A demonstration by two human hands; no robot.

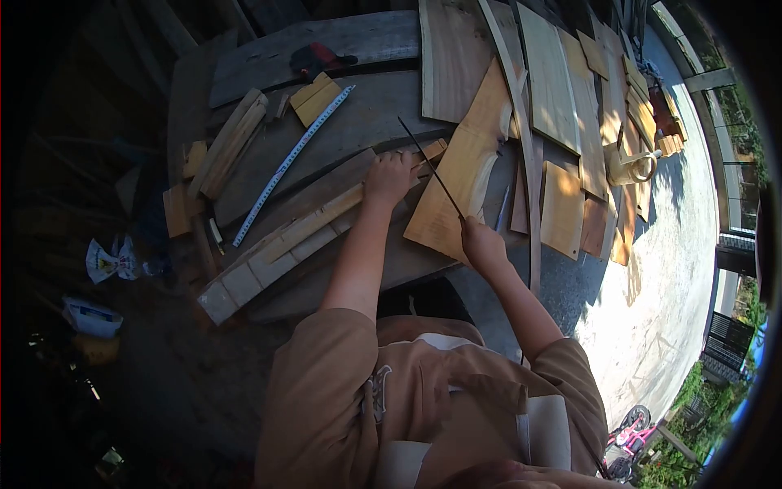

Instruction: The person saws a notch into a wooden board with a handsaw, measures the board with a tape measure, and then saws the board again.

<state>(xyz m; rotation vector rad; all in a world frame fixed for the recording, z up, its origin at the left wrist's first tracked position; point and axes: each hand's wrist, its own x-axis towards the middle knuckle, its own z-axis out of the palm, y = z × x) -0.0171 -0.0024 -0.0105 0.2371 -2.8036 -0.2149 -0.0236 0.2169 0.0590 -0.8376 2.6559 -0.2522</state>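
My left hand (391, 174) is closed over a narrow wooden strip (330, 211) near its far end, pressing it onto a thicker wooden beam (224, 301) below. In my right hand (485, 244) is a long, thin, dark saw-like blade (429, 167), seen nearly edge-on, its handle hidden by my fingers. The blade slants up and left, crossing over the strip's end just right of my left hand. Beneath my right hand lies a wide light-brown board (448, 200) with a wavy edge.
A white measuring tape (293, 147) lies left on the workbench (358, 98), near wooden blocks (316, 99) and a red-and-black object (322, 59). Boards (550, 77) cover the right side, with a roll of tape (643, 169) among them. Plastic packages (112, 259) sit at far left.
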